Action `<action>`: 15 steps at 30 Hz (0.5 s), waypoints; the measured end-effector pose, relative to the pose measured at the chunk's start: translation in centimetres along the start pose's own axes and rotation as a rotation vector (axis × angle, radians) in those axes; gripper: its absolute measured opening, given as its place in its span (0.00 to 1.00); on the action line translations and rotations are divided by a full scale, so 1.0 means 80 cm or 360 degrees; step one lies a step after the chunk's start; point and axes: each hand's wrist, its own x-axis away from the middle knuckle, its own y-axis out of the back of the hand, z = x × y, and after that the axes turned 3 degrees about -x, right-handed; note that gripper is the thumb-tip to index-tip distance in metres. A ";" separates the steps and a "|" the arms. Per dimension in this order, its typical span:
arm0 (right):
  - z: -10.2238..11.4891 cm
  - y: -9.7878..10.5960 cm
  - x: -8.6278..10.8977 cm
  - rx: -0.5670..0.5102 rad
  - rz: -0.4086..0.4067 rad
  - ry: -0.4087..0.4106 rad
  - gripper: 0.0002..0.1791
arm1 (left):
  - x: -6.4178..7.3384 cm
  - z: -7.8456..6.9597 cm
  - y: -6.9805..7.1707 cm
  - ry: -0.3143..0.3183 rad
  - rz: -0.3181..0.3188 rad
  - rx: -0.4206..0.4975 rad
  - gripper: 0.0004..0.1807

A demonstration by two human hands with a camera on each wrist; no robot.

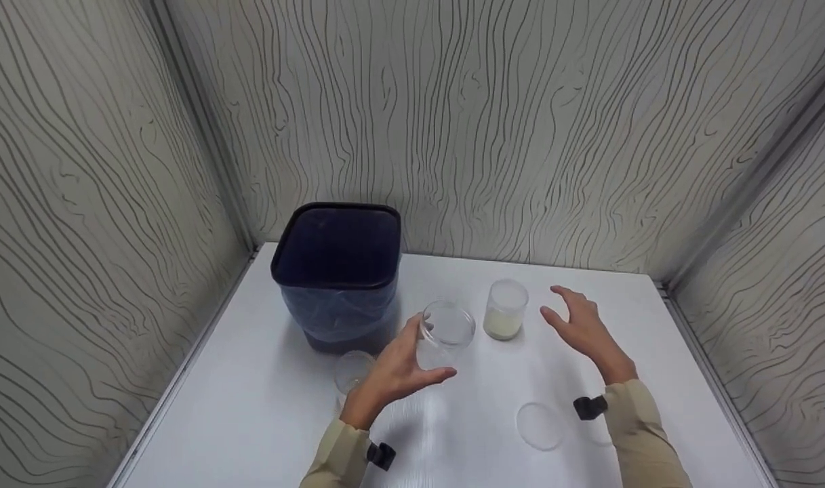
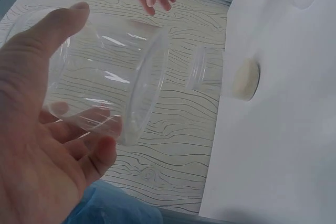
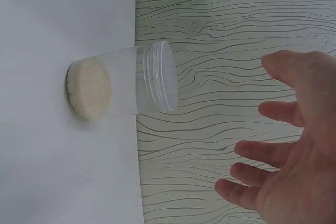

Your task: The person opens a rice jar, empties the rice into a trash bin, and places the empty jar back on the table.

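My left hand (image 1: 400, 369) holds a clear, wide plastic jar (image 2: 113, 66) above the table, its thumb on one side and fingers round the other. No contents show inside. Just beyond it a second clear jar (image 1: 506, 308) stands upright on the table, with pale, grainy stuff (image 3: 90, 88) in its bottom. To the right of that jar my right hand (image 1: 578, 325) is raised, fingers spread and apart from it. Partly hidden behind my left wrist is another clear jar (image 1: 352, 369). A clear round lid (image 1: 539, 425) lies flat nearer to me.
A dark bin (image 1: 337, 278) with a bluish liner bag stands at the back left of the white table (image 1: 249, 393). Wood-patterned panels (image 1: 466, 135) close off the back and both sides. Beside my right sleeve shows a faint clear rim (image 1: 600, 437), partly hidden.
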 end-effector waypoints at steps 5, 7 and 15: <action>0.006 0.003 -0.015 0.0055 0.0041 0.0012 0.38 | 0.009 0.008 -0.015 0.0140 0.0059 0.0057 0.56; 0.009 0.005 -0.021 0.0069 0.0054 0.0027 0.39 | 0.013 0.012 -0.021 0.0185 0.0081 0.0065 0.56; 0.016 0.002 -0.040 0.0103 0.0117 0.0028 0.38 | 0.031 0.031 -0.044 0.0262 0.0100 0.0077 0.56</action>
